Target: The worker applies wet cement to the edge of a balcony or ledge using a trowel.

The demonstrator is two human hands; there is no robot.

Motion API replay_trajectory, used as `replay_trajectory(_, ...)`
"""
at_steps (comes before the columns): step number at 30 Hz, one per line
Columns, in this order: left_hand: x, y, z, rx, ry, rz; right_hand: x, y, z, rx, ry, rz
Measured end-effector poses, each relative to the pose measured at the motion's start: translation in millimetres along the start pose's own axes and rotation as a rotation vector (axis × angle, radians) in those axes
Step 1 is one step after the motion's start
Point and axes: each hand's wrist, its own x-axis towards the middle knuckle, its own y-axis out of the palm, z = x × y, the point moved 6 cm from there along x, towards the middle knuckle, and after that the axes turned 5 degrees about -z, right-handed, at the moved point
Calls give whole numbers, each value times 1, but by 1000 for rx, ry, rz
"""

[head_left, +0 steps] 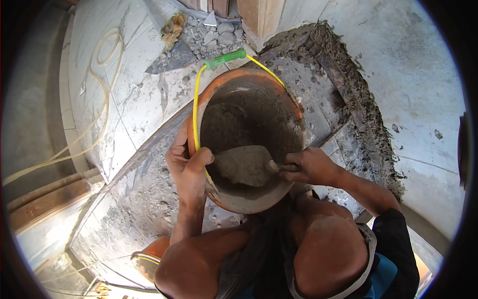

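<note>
An orange bucket (224, 77) with wet grey mortar (239, 112) in it stands tilted between my knees. Its yellow wire handle with a green grip (225, 59) leans over the far rim. My left hand (186, 162) is closed on the bucket's left rim, the thumb over the edge. In my right hand (311, 167) is the handle of a trowel (244, 165). The trowel's blade lies across the bucket's mouth, coated with mortar, its tip near my left thumb. My right fingers wrap round the handle at the right rim.
Rough mortar (363, 99) runs along the foot of the wall at right. Gravel and stones (214, 36) lie beside a wooden door frame (260, 17). A pale hose (107, 94) curls over the tiles at left. A second bucket (149, 256) stands by my left knee.
</note>
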Motion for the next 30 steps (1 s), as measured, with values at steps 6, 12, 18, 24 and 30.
replay_trajectory(6, 18, -44, -2, 86, -2, -40, -25, -36, -8, -63, 115, -231)
replay_trajectory(12, 25, -98, 23, 63, -15, -130, -50, -54, -14, 581, 81, -45)
replay_trajectory(18, 30, -70, 24, 34, -39, -78, -75, -87, -155, 868, 578, -531)
replay_trajectory(24, 5, -49, 6, -72, 7, -55, -134, -105, -121, 537, 570, -699)
replay_trajectory(30, 18, 37, -18, 171, 337, 62, -22, -71, -2, 396, 14, -477)
